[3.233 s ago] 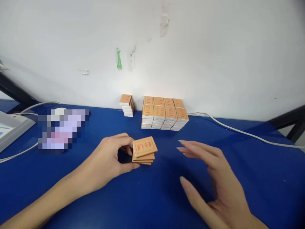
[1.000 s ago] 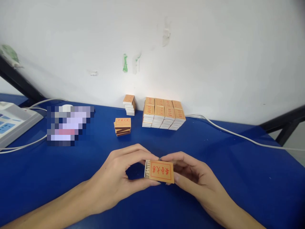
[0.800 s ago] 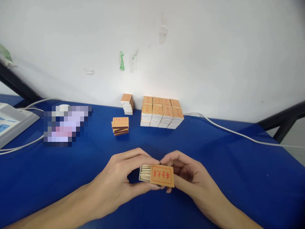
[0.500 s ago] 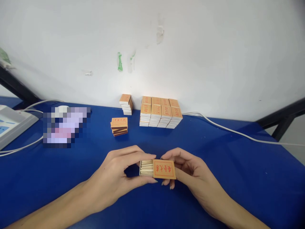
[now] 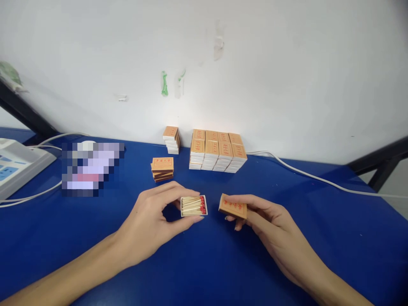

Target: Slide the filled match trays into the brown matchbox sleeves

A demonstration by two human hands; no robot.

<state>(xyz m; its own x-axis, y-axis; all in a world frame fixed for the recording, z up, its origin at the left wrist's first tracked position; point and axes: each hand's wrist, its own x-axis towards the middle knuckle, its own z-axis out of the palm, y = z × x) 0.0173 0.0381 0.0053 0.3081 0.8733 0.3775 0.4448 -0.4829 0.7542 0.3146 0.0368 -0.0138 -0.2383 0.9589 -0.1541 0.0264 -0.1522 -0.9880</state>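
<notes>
Head view: blue table (image 5: 287, 263) against white wall (image 5: 287, 76), hands pinching match tray (image 5: 194, 205) and sleeve (image 5: 233, 208).

Left hand (image 5: 153, 216) pinching, right hand (image 5: 270, 225) gripping — both forearms extended
</notes>
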